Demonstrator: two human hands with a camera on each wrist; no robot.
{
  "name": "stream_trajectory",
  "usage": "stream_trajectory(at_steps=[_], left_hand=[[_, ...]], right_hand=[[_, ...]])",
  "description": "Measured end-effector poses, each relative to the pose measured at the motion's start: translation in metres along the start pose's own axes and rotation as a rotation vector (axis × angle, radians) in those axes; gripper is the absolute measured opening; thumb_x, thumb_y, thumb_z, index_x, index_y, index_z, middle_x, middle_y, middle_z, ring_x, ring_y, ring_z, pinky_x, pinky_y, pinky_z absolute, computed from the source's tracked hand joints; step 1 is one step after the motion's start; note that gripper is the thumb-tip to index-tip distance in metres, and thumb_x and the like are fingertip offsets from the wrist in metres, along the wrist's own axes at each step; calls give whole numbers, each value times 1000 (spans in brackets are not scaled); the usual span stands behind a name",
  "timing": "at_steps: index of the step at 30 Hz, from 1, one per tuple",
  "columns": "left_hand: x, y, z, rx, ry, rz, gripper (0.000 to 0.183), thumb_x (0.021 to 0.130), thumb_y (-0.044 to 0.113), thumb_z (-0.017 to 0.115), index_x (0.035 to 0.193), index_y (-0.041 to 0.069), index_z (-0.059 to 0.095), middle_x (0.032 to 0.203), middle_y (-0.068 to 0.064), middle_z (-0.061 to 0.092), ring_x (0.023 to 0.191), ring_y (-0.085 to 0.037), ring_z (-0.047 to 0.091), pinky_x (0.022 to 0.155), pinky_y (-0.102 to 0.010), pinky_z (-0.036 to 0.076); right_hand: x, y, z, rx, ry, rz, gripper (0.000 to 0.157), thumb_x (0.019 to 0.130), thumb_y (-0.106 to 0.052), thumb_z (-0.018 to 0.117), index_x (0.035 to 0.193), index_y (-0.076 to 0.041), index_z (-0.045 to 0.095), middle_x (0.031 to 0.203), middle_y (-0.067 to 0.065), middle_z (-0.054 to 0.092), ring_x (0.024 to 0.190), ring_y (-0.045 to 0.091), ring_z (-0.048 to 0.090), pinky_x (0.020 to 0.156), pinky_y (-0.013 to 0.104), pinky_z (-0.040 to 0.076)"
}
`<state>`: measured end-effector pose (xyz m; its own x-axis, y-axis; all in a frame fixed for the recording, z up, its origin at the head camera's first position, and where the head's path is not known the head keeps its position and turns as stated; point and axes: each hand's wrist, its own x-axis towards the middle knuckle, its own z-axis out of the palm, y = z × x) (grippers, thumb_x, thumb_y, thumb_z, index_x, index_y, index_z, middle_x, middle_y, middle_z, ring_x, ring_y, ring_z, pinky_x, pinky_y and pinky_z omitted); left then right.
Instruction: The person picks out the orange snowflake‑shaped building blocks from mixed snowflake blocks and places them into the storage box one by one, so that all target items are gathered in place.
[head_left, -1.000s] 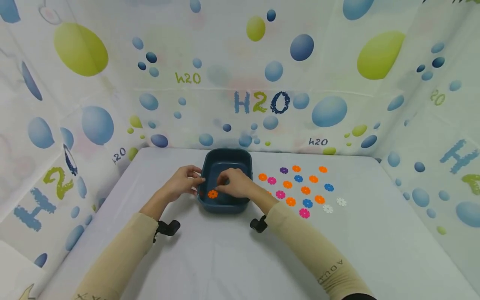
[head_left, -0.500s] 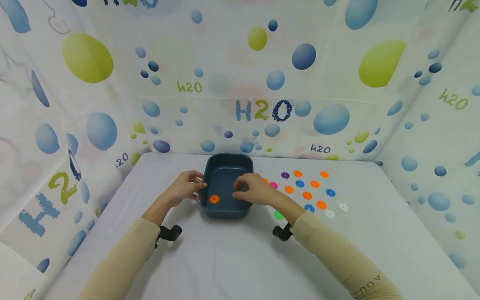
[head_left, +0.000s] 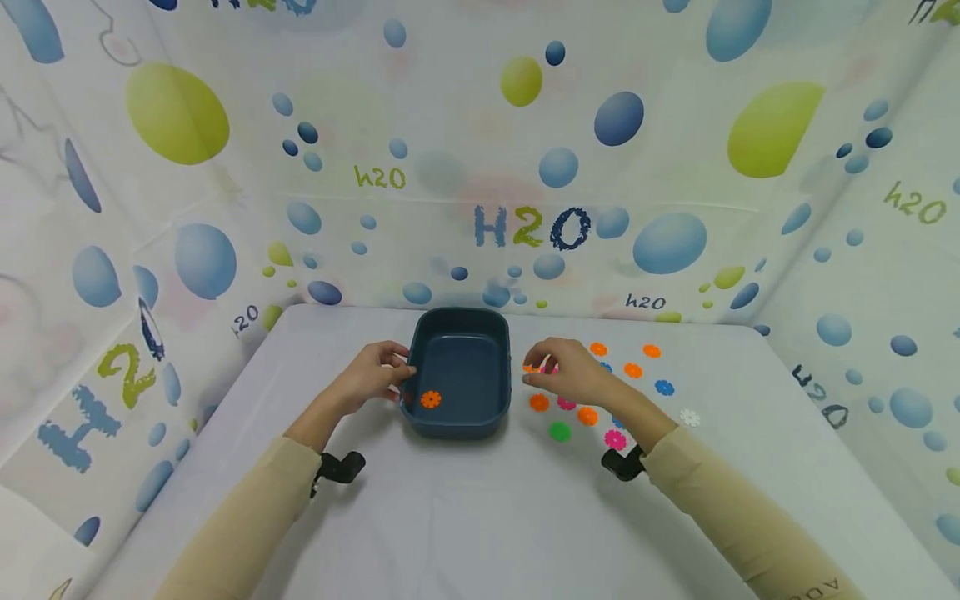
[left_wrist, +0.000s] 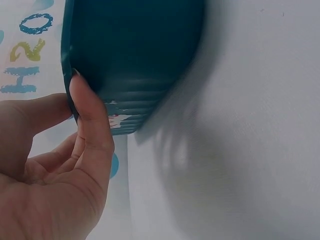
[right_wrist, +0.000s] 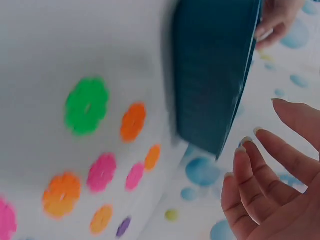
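A dark blue rectangular tub (head_left: 462,425) stands on the white table, with one orange flower-shaped piece (head_left: 431,400) lying in its near left part. My left hand (head_left: 372,377) pinches the tub's left rim between thumb and fingers, as the left wrist view (left_wrist: 75,165) also shows. Just right of the tub, my right hand (head_left: 567,371) hovers above the scattered flower pieces. Its fingers are loosely bent with nothing between them, and thumb and fingertips stand apart in the right wrist view (right_wrist: 275,175). Below it lie a green flower piece (head_left: 560,431) and a pink flower piece (head_left: 615,439).
Several orange, pink, blue and white flower pieces lie flat right of the tub, such as a blue flower piece (head_left: 664,387) and a white flower piece (head_left: 689,417). My right hand and forearm cover some. A patterned curtain (head_left: 420,167) hangs behind the table (head_left: 480,525).
My right hand has moved right, out from over the tub to above the flower pieces. The left hand keeps its grip on the rim. The orange piece lies in the tub throughout.
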<state>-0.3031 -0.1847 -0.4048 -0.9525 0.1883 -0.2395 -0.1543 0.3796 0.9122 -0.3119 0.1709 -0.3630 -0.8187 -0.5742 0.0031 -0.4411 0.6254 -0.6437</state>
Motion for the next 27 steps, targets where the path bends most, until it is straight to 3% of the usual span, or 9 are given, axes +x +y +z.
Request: stream_trajectory(at_steps=[11,27], left_hand=[[-3,-3,3,12,-3,22,46,102,8,62,140,-9,44,107,-18,58,72,-20,64,65,-31,60],[-7,-8,1,33,2,42,44,102,8,62,139,-9,45,105,-17,58,71,-20,64,65,-31,60]], right_hand=[[-38,38,-31,-15,49,108,28,96,-24,73,118,-8,70,116,10,68,102,26,62,79,33,57],[-72,92,-72,-117,171,222,38,98,-26,70,126,0,64,125,22,64,110,37,61,86,44,59]])
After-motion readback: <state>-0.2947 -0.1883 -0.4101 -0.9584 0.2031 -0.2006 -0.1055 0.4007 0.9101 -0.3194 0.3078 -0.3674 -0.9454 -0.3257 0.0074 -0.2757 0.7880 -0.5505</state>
